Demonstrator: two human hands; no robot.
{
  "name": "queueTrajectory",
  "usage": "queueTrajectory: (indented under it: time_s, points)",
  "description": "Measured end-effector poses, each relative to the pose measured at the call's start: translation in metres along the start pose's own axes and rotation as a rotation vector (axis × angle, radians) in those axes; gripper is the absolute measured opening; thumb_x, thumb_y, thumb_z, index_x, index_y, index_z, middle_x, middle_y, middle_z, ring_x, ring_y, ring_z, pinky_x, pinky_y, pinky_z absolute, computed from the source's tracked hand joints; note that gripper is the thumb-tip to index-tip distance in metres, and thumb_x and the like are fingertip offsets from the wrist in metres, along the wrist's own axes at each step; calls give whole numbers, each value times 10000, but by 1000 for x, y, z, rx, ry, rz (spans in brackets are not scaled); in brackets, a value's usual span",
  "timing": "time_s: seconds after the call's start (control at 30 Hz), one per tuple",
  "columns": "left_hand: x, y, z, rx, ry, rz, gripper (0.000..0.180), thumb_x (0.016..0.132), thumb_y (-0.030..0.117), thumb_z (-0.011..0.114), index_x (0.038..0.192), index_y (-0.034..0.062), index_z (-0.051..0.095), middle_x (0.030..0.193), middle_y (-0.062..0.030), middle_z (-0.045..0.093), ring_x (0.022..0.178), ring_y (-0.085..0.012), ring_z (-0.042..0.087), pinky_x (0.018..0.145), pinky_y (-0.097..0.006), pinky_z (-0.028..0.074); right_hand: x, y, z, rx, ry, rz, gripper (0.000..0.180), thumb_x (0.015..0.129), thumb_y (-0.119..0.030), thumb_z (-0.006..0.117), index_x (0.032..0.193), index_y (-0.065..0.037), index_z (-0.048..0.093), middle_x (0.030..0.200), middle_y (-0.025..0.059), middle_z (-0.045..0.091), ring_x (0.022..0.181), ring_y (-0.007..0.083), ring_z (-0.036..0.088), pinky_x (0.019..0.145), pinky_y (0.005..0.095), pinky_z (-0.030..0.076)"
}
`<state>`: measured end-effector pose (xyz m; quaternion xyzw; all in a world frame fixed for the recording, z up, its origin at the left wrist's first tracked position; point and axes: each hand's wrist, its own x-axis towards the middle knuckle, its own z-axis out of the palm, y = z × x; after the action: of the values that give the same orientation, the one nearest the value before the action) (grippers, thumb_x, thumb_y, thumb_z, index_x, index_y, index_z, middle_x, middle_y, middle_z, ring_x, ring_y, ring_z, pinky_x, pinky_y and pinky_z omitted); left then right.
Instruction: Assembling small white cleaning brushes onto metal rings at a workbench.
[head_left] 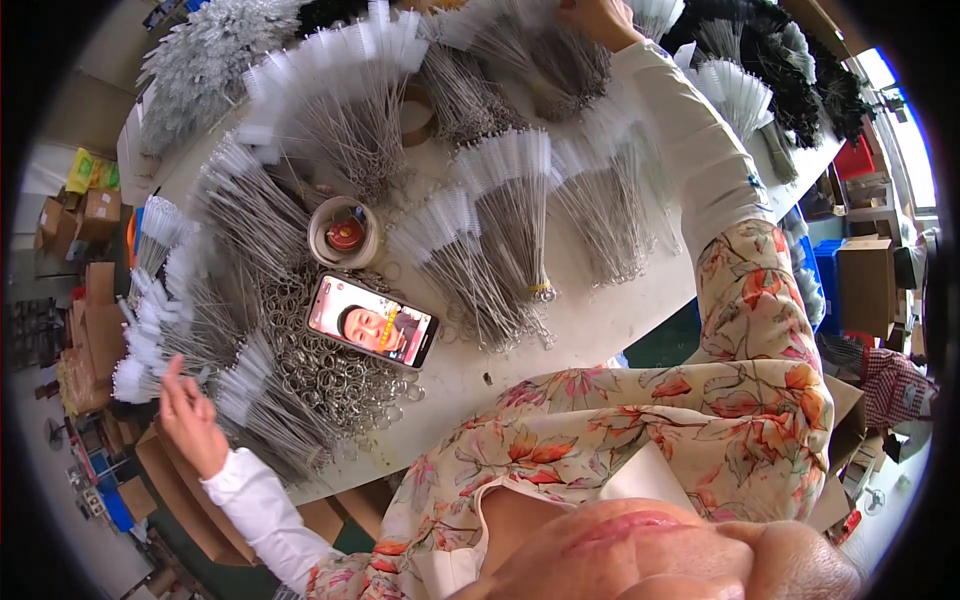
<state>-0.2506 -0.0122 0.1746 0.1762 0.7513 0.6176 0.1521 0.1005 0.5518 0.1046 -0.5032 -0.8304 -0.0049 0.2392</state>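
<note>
My left hand (192, 420) is at the table's left edge, fingers stretched out and apart, holding nothing I can see. It is beside a bundle of thin wire brushes (275, 415) with white bristle tips, and other white tips are close to its fingertips. My right hand (598, 20) reaches to the far side of the table, above more wire brushes (570, 65). Its fingers are partly cut off by the upper edge of the picture, so whether they grip anything is hidden. Several fanned bundles of wire brushes (512, 200) lie across the middle.
A phone (372, 318) playing a video lies on a heap of metal rings (310, 365). Behind it stands a round white container (322, 255) with a red item inside. A tape roll (415, 115) sits among the bundles. Black brushes (770, 60) are far right; cardboard boxes (865, 285) flank the table.
</note>
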Motion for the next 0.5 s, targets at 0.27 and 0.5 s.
queueTrajectory:
  time_s: [0.27, 0.5]
  points:
    - [-61, -15, -19, -104, -109, -74, 323, 968, 241, 443, 1098, -27, 566, 681, 39, 422, 491, 8, 265, 402, -165, 178, 26, 19, 4, 53, 144, 110, 219, 738, -236, 590, 823, -56, 681, 792, 180, 653, 779, 351, 633, 670, 428, 498]
    - [-86, -21, -11, -257, -43, -71, 333, 969, 266, 433, 1121, -7, 547, 672, 27, 425, 476, 3, 276, 367, -158, 182, 60, -39, 72, 1140, -135, -360, 154, 825, -67, 507, 932, -41, 614, 759, 66, 625, 645, 161, 587, 582, 314, 472]
